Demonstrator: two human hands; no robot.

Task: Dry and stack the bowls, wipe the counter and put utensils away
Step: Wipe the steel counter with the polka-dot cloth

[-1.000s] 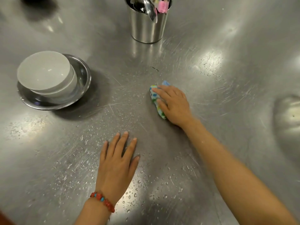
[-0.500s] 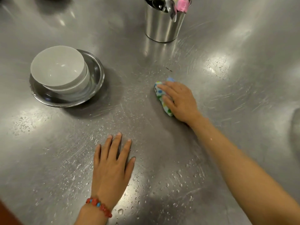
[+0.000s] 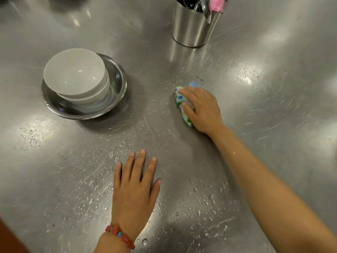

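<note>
While my right hand grips one dotted blue-green cloth on the wet steel counter, right of two stacked grey bowls in one steel dish, my left hand lies flat, fingers spread, below; one steel utensil cup stands above.

Count on your steel counter: two white bowls, nested one inside the other, and one steel dish beneath them, so three vessels in one stack. One steel utensil cup; you can see one pink-handled utensil and several metal ones in it, exact number not readable. One dotted cloth. Two hands in view: your left hand, your right hand. One beaded bracelet. Water droplets: many, uncounted.
</note>
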